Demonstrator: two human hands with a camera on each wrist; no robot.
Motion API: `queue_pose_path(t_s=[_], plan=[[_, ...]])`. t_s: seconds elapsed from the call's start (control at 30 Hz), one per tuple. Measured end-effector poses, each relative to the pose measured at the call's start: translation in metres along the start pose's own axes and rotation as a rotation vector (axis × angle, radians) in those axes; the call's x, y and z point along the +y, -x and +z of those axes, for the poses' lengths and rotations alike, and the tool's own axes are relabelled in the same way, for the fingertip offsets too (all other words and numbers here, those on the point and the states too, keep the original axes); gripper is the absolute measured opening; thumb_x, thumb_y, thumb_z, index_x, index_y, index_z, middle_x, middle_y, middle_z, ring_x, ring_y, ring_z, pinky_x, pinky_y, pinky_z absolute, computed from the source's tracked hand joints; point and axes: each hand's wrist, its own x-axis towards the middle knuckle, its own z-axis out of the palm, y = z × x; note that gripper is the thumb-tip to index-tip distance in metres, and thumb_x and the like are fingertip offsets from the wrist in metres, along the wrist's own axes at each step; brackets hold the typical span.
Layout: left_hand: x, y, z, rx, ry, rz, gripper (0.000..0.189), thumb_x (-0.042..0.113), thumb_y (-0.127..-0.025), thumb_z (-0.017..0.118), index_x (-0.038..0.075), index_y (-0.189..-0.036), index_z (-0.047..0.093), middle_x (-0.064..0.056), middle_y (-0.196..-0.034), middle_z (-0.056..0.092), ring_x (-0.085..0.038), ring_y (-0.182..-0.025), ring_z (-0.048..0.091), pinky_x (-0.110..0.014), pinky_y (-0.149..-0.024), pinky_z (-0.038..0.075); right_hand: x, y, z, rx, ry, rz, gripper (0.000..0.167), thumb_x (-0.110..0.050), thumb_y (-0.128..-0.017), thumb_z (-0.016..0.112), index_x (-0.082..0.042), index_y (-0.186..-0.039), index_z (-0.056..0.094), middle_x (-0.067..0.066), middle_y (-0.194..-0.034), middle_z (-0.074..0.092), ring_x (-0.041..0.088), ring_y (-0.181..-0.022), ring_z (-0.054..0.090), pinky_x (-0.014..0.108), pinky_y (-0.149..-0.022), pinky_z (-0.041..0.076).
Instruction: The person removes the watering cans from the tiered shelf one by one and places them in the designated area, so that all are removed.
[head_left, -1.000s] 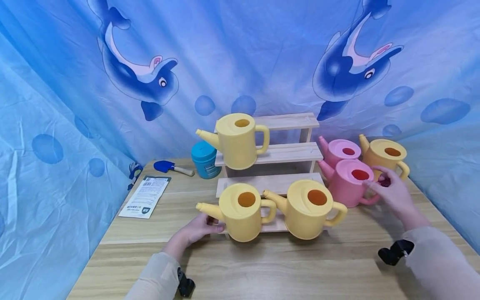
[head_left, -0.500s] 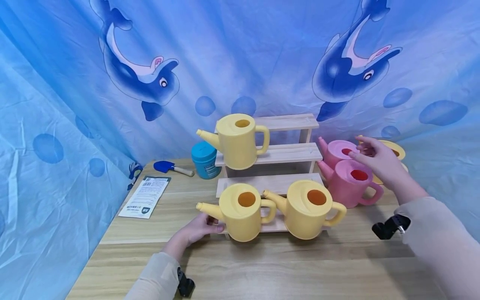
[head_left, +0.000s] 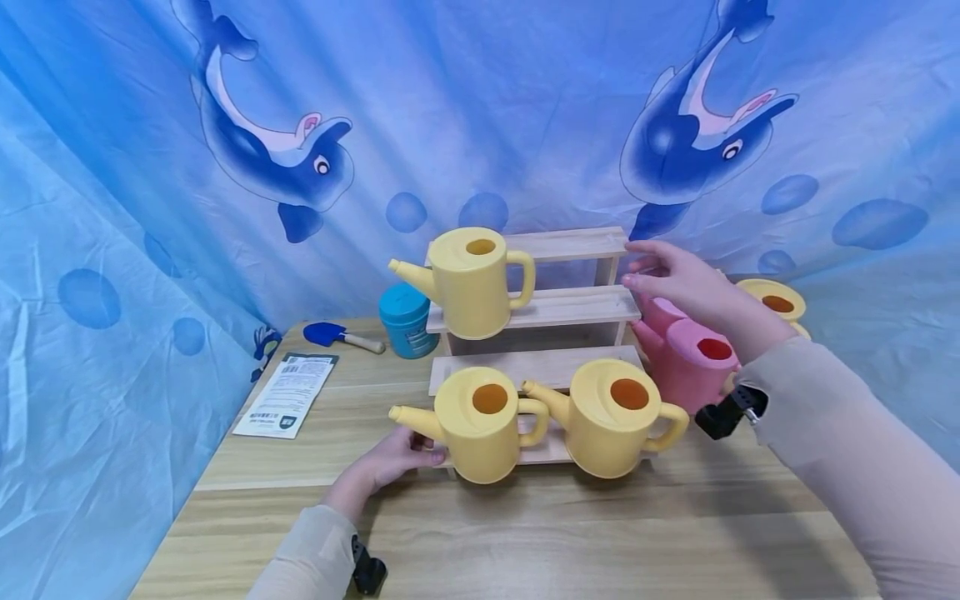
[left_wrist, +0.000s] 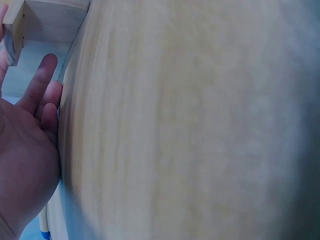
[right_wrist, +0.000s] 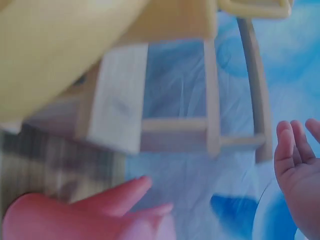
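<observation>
A wooden tiered plant stand (head_left: 573, 307) stands on the table. One yellow watering can (head_left: 472, 287) sits at the left of an upper step. Two more, a left watering can (head_left: 480, 433) and a right watering can (head_left: 611, 425), occupy the bottom step. My left hand (head_left: 393, 458) pinches the left end of that step; in the left wrist view its other fingers (left_wrist: 42, 82) extend loosely beside the board. My right hand (head_left: 686, 283), holding nothing, reaches beside the upper right end of the stand, fingers (right_wrist: 287, 145) spread. Its arm partly hides the pink watering cans (head_left: 690, 362).
Another yellow watering can (head_left: 776, 298) stands behind the right forearm. Left of the stand are a teal tub (head_left: 407, 321), a blue trowel (head_left: 326, 333) with a wooden handle and a printed packet (head_left: 288, 396). A dolphin curtain (head_left: 555, 125) hangs behind the table.
My right hand has left the front pink watering can's handle and moved left and up, over the pink cans, to the stand's upper right end. The left hand stays put.
</observation>
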Motion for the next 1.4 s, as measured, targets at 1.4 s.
queue_pose_path(t_s=[1.4], plan=[[0.006,0.001,0.000,-0.012,0.001,-0.036,0.046,0.025,-0.083,0.072,0.006,-0.117,0.047,-0.010,-0.099,0.048,-0.025,-0.092,0.043,-0.037,-0.080,0.038,-0.099,-0.070,0.079,-0.261,-0.331,-0.034,0.074,-0.035,-0.087,0.067,-0.024,-0.146,0.025,0.012,-0.126,0.043,0.023,-0.087,0.052,0.039,-0.076,0.047]])
